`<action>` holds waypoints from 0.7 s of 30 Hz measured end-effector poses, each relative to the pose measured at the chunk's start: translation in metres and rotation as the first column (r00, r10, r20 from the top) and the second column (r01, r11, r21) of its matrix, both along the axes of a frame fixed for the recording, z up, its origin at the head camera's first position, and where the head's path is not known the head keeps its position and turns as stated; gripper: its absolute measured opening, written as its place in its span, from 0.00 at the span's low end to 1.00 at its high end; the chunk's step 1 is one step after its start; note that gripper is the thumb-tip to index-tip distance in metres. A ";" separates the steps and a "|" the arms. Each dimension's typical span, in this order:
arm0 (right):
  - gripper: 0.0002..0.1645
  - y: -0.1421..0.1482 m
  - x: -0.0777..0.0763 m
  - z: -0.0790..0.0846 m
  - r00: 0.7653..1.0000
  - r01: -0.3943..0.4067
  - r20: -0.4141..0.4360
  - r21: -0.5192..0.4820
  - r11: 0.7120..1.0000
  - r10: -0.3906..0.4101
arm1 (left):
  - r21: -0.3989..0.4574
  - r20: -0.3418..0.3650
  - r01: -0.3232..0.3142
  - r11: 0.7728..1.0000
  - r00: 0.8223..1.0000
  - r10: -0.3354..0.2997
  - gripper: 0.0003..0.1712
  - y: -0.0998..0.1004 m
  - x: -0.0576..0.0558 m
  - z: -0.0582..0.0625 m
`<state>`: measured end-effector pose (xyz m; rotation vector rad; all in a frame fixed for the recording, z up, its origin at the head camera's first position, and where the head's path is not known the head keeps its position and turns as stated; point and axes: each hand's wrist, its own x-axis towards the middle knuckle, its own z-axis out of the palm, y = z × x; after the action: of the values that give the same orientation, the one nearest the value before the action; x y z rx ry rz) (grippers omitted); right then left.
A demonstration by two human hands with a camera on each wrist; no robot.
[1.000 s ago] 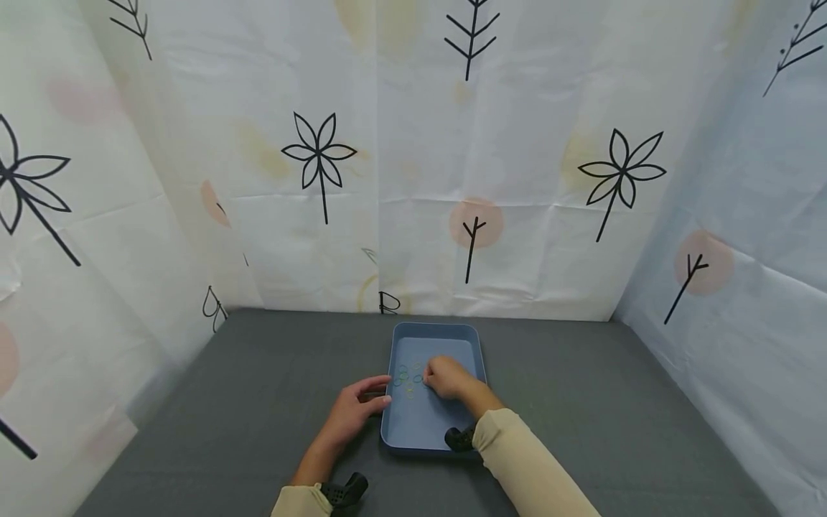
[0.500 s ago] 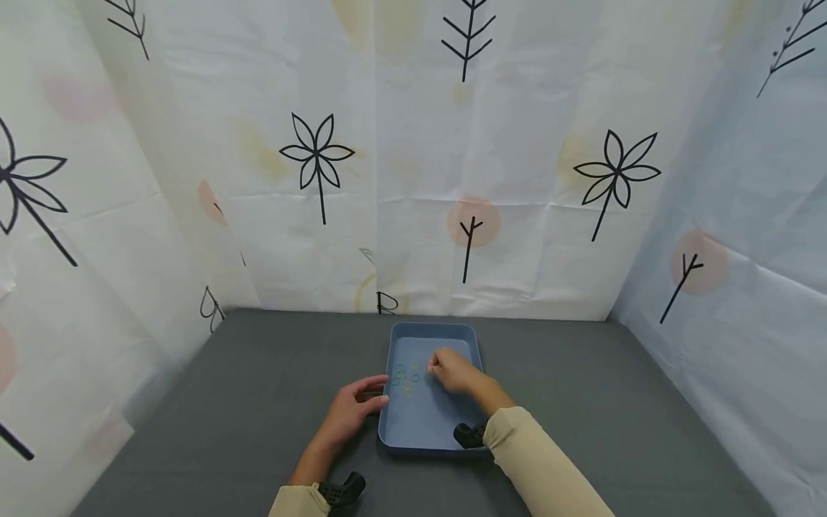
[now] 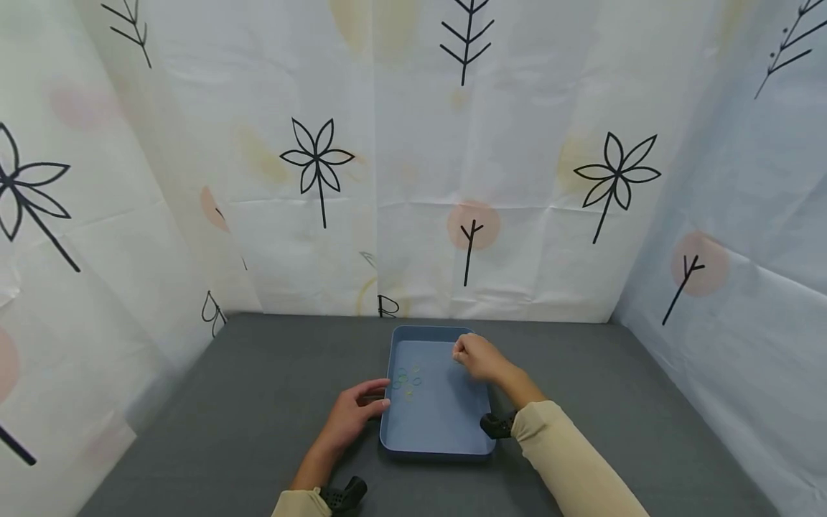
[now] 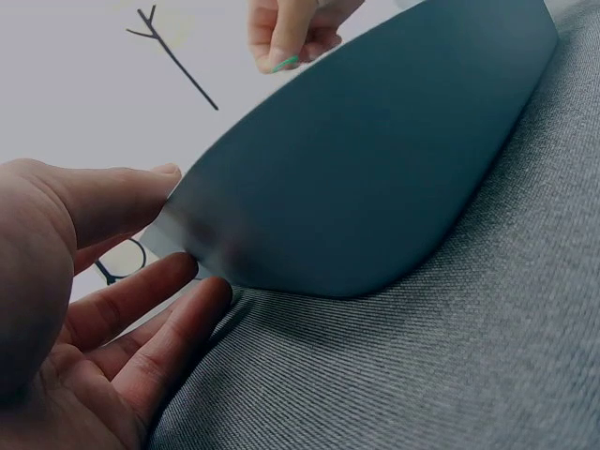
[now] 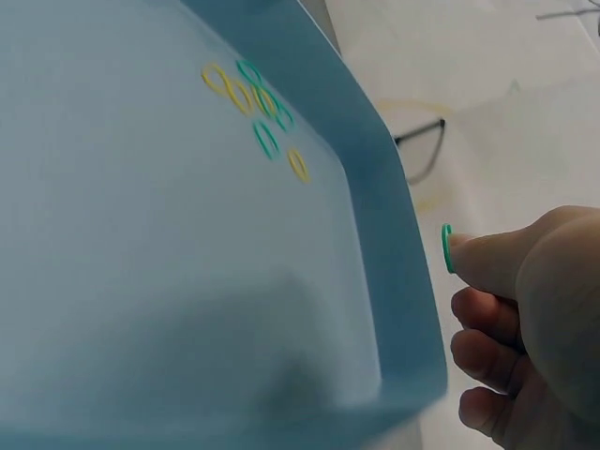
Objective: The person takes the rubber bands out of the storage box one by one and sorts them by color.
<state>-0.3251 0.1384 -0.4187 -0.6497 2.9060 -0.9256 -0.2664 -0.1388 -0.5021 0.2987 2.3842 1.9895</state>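
Observation:
A blue rectangular tray [image 3: 439, 424] lies on the grey cloth. Along its left side rests my left hand [image 3: 349, 415], fingers fairly straight, fingertips touching the outer wall [image 4: 356, 187] in the left wrist view. My right hand [image 3: 481, 359] is over the tray's far right part. Its thumb and finger pinch a small green rubber band [image 5: 446, 248], also seen as a green sliver [image 4: 285, 64] at the fingertips in the left wrist view. Several green and yellow rubber bands [image 5: 265, 141] lie loose in the tray near its left wall, some overlapping.
The grey cloth-covered table [image 3: 581, 402] spreads around the tray. White hanging sheets [image 3: 517, 143] printed with plant drawings stand at the back and both sides. A black wrist camera [image 3: 496, 426] hangs low over the tray's near right rim.
My right hand has drawn away from the loose bands, up and rightward toward the tray's far right corner. The left hand has stayed at the tray's left side.

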 end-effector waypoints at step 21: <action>0.04 0.066 -0.003 -0.006 0.996 0.087 -0.014 0.024 0.996 -0.086 | -0.017 -0.022 0.004 1.000 1.000 -0.004 0.23 0.000 0.001 0.000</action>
<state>-0.3281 0.2046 -0.4252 -0.5340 2.9733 -0.8960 -0.2657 -0.1387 -0.5016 0.3265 2.4099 1.9743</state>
